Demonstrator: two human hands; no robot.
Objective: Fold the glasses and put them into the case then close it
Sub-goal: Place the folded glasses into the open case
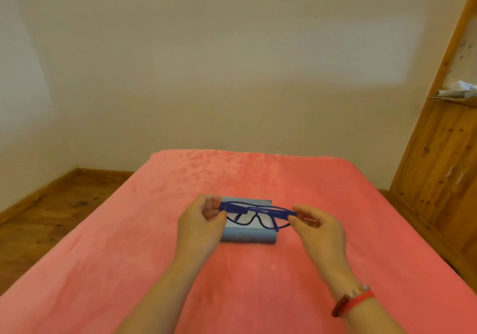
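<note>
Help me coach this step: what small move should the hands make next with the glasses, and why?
Probably lower the blue plastic-framed glasses into the grey-blue rectangular case. Both temples look folded along the frame, the left hand and right hand pinch its ends, and it hangs over the case.

Two hands: the left hand [202,226] and the right hand [318,226]. One pair of blue glasses [254,213] between them. One grey-blue case [247,237] just beneath the hands. Two bracelets [352,301] behind the right hand, on its wrist, possibly three; the beads blur together.
</note>
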